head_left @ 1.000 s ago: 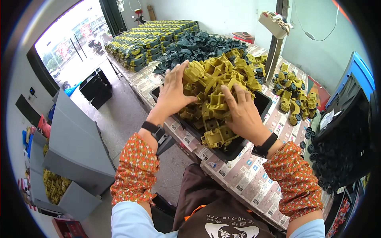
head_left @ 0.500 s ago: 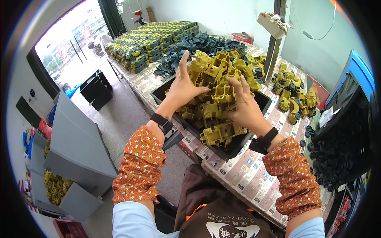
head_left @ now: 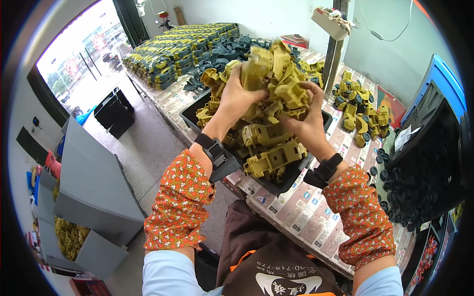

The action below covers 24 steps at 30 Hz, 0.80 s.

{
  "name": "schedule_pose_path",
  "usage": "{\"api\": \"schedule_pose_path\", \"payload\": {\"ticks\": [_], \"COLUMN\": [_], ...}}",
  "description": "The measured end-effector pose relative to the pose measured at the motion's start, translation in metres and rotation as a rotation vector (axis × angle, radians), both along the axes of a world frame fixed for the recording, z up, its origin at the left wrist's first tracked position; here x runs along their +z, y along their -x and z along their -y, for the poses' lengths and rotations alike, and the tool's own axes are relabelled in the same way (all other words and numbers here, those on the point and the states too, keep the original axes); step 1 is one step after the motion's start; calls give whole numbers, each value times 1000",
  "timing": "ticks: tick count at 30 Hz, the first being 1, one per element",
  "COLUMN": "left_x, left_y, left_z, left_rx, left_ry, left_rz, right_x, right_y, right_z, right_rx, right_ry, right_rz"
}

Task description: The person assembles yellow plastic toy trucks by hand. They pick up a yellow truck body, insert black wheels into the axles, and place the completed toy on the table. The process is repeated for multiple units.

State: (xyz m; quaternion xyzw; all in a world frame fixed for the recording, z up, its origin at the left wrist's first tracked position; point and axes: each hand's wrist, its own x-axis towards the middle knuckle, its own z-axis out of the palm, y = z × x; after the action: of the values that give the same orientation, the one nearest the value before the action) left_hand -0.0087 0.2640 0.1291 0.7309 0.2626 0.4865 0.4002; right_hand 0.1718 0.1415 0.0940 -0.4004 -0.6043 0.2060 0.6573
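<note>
A black plastic bin (head_left: 282, 189) on the table is heaped with yellow plastic toy truck bodies (head_left: 276, 157). Both my hands are closed around one clump of these truck bodies (head_left: 282, 69) at the top of the heap. My left hand (head_left: 236, 101) presses on the clump's left side, thumb pointing inward. On the right side, my right hand (head_left: 310, 127) curls its fingers around the pieces. The upper pieces are smeared by motion. Parts of the bin and the lower pieces are hidden under the heap.
Behind the bin lie dark grey plastic parts (head_left: 234, 48) and stacked rows of yellow-and-grey assemblies (head_left: 180, 49). Yellow toy trucks with wheels (head_left: 356, 106) sit right of a post (head_left: 332, 59). A tipped black crate (head_left: 424, 163) spills black wheels (head_left: 395, 197) at the right.
My hands have closed in on the heap from both sides and taken hold of a clump of truck bodies. The clump has risen and shifted, and the view has moved slightly.
</note>
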Motion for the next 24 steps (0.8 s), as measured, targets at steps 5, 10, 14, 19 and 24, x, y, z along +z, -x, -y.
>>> {"api": "schedule_pose_path", "payload": {"ticks": [5, 10, 14, 19, 24], "left_x": [38, 24, 10, -46, -144], "left_y": [-41, -94, -133, -172, -177], "left_z": [37, 102, 175, 217, 211], "left_rx": [-162, -271, -263, -395, -418], "left_ry": [-30, -56, -44, 147, 304], "left_rz": [77, -13, -276, -518, -224], "right_x": [20, -16, -57, -114, -107], "right_y": [-29, -76, -109, -134, -133], "right_z": [30, 101, 179, 251, 279], "right_rx": [-1, -239, -293, -338, -467], "right_ry": [-46, -86, 102, 393, 505], "right_rz": [-145, -54, -135, -145, 375]}}
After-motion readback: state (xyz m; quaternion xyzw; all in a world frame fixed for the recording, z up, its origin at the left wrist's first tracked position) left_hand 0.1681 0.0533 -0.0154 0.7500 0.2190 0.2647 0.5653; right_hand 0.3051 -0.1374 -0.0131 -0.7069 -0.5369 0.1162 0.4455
